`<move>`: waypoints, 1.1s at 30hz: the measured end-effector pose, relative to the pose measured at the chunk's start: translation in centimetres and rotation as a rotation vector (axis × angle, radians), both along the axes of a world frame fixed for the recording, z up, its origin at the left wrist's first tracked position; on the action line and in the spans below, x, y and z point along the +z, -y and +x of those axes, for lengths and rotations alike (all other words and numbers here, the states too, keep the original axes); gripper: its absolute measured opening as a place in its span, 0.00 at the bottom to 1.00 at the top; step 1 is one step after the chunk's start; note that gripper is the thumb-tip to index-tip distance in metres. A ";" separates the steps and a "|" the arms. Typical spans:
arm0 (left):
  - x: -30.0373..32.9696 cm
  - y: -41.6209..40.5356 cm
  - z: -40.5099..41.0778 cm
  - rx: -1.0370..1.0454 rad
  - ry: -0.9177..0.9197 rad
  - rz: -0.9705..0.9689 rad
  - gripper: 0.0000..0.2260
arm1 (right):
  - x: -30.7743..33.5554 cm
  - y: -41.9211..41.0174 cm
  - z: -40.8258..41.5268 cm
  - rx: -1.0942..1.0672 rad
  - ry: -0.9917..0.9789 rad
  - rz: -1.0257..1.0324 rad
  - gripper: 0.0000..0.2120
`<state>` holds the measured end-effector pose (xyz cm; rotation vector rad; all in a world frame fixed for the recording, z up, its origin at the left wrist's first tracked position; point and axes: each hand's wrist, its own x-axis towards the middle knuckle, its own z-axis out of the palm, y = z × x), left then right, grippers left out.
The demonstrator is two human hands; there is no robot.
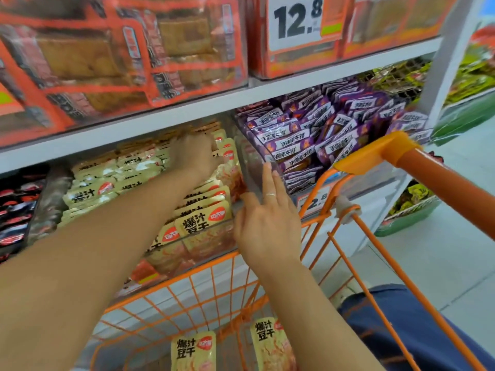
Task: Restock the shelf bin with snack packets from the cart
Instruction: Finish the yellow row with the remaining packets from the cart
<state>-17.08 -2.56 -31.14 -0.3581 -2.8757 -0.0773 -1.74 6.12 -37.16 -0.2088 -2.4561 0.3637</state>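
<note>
at frame centre, left hand (197, 153) deep among yellow packets (203, 218) in clear bin (247, 167), grip unclear; right hand (267, 220) flat-fingered, steadying bin wall. bottom centre, two packets (193, 350) left in cart (345, 218): light, slippery, soft; best pinched at sealed edges.

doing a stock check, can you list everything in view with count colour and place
cream snack packets in bin: many, cream-yellow with red logo, clear shelf bin at centre
cream snack packets in cart: two visible, same cream-yellow, cart bottom
purple packets: many, purple, bin to the right
orange boxed packs: several, orange-red, top shelf
price sign: one, white, reads 12.8, top shelf
black-red packets: several, far left
cart: one, orange wire
left hand: reaches into the cream bin, fingers hidden
right hand: fingers straight on the clear bin divider, ring on one finger
</note>
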 end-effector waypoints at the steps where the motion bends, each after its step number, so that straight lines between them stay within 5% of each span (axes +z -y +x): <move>1: 0.8 0.4 1.0 -0.018 0.017 0.080 0.18 | 0.0 0.0 0.0 0.002 0.000 -0.010 0.11; 8: 3.9 8.5 18.5 -0.414 -0.077 0.436 0.12 | 1.8 -1.5 1.5 0.315 -0.245 -0.065 0.12; 10: 2.5 10.3 23.6 -0.412 0.129 0.351 0.14 | 2.5 -1.4 3.1 0.447 -0.300 0.035 0.12; 12: -0.3 11.2 26.2 -0.380 0.423 0.005 0.14 | 2.3 -0.5 5.0 0.582 -0.288 0.148 0.12; 15: -4.0 11.7 27.3 -0.421 0.693 -0.385 0.17 | -0.2 0.1 7.6 0.821 -0.081 0.276 0.14; 17: -5.4 11.7 27.3 -0.391 0.735 -0.368 0.21 | -2.0 -0.1 8.6 0.907 0.201 0.429 0.16; 20: -6.8 11.7 26.9 -0.350 0.664 -0.290 0.22 | -3.0 0.0 8.9 0.701 0.926 0.678 0.13; 23: -7.0 12.1 26.5 -0.318 0.693 -0.327 0.23 | -5.1 0.4 8.4 0.494 1.338 0.666 0.18; 29: -8.1 12.6 25.7 -0.266 0.795 -0.339 0.22 | -10.7 0.6 7.4 0.408 1.527 0.694 0.43; 33: -7.6 12.2 25.2 -0.260 0.760 -0.290 0.23 | -10.1 0.2 7.4 0.476 1.506 0.657 0.34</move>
